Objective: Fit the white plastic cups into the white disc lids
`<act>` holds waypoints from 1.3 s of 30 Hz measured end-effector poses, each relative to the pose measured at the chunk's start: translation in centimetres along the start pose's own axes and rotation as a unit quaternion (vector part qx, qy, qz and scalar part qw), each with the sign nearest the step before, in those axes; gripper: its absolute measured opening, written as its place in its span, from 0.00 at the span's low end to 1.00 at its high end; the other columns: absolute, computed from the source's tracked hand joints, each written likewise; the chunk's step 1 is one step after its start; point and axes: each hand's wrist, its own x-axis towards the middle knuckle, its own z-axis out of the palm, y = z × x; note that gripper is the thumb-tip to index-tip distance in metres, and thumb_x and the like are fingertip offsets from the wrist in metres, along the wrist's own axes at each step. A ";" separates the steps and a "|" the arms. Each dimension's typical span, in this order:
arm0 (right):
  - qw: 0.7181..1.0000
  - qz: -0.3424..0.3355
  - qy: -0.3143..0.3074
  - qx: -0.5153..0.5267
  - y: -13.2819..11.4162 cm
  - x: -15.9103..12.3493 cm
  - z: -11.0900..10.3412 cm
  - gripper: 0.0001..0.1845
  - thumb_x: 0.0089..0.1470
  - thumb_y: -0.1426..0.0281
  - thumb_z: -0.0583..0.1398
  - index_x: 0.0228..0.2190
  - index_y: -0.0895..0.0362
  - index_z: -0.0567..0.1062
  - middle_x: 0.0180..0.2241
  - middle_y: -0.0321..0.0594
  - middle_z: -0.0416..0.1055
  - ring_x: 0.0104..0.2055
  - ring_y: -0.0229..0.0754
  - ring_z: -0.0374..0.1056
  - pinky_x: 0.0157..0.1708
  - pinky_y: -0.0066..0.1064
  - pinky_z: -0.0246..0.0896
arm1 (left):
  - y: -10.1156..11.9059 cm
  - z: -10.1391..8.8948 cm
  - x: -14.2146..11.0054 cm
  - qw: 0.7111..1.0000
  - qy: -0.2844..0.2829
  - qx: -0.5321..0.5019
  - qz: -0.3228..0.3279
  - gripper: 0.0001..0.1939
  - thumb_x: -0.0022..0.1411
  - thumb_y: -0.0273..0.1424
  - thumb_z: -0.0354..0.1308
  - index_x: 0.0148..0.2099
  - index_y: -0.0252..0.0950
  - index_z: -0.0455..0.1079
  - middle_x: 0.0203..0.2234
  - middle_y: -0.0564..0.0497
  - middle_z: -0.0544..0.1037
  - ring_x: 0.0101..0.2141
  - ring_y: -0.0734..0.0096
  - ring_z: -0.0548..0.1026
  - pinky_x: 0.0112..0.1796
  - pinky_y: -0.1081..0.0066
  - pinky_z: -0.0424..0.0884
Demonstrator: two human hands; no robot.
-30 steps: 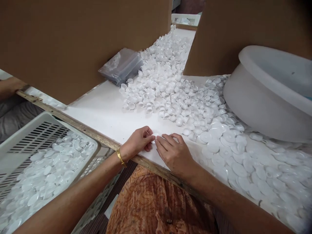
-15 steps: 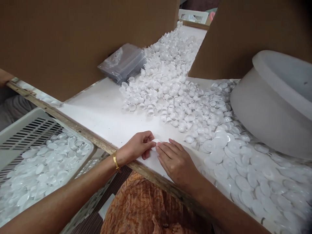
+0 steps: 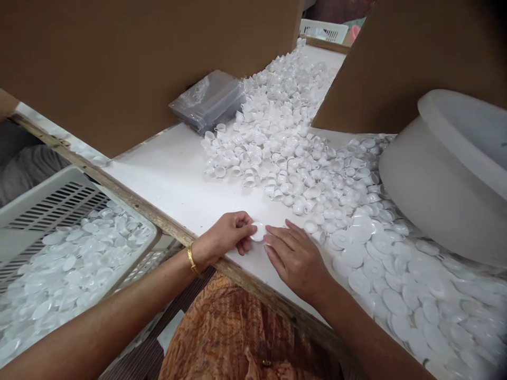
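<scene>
My left hand (image 3: 234,233), with a gold bangle at the wrist, pinches a small white saucer (image 3: 258,231) between thumb and fingers just above the white tabletop. Only part of the saucer shows past the thumb. On its other side is my right hand (image 3: 299,256), fingers stretched out and the tips at or just by the saucer's right edge; whether they touch is hard to tell. Beyond both hands spreads a heap of small white cups (image 3: 277,142). To the right of my right hand lie many loose white saucers (image 3: 374,266).
At right a large whitish tub (image 3: 439,174) stands on the table. Cardboard panels (image 3: 150,63) rise at the back, with a clear plastic-wrapped pack (image 3: 212,100) before one. A slotted basket (image 3: 140,240) of white pieces sits lower left, beside the wooden table edge (image 3: 158,221).
My right hand has drawn slightly right, away from my left, so more of the saucer shows between them. The left still grips it. The view has shifted a little.
</scene>
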 end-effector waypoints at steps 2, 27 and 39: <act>1.000 0.025 0.008 -0.014 0.1 0.0 -0.2 0.08 0.55 0.75 0.56 0.38 0.60 0.71 0.39 0.41 0.74 0.43 0.41 0.69 0.55 0.43 0.53 | 0.2 -0.3 -0.3 0.998 0.039 -0.055 0.006 0.11 0.55 0.35 0.57 0.30 0.33 0.61 0.15 0.56 0.68 0.16 0.81 0.66 0.19 0.80 0.64; 0.990 -0.078 0.081 -0.090 -0.7 0.1 2.4 0.09 0.50 0.77 0.56 0.34 0.61 0.75 0.34 0.41 0.75 0.36 0.40 0.67 0.55 0.43 0.50 | -1.4 0.4 1.2 0.995 -0.020 0.092 -0.013 0.11 0.52 0.35 0.52 0.35 0.38 0.54 0.12 0.62 0.64 0.10 0.77 0.63 0.09 0.80 0.58; 0.993 -0.038 -0.039 -0.103 -1.8 -0.8 1.4 0.13 0.53 0.78 0.54 0.38 0.69 0.75 0.43 0.56 0.72 0.48 0.48 0.66 0.58 0.47 0.49 | -0.3 0.6 0.4 0.992 -0.045 0.096 -0.063 0.12 0.56 0.37 0.52 0.39 0.39 0.54 0.16 0.61 0.66 0.10 0.74 0.66 0.10 0.77 0.62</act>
